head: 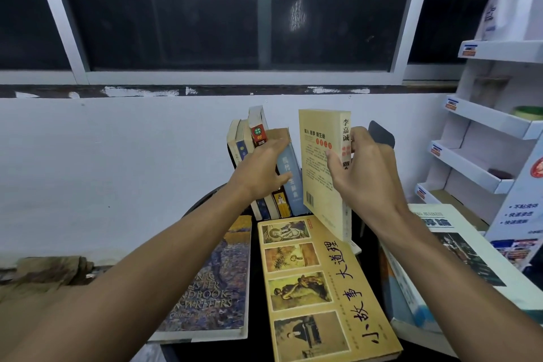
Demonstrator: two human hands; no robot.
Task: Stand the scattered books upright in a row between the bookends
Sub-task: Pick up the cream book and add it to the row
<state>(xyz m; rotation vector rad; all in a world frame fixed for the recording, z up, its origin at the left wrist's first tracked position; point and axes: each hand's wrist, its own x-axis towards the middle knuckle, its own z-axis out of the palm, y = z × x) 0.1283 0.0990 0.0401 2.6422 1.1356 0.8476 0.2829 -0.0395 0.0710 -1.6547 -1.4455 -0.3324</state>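
Beyond the yellow book, our spread left hand braces the row; our right hand grips the cream book, due alongside next.

- I see only a thin wedge between the leaning row and the cream book
- The right hand on that book's spine fills the space beside the black bookend
- The flat yellow book and painted-cover book block my near approach
- The white rack crowds the right
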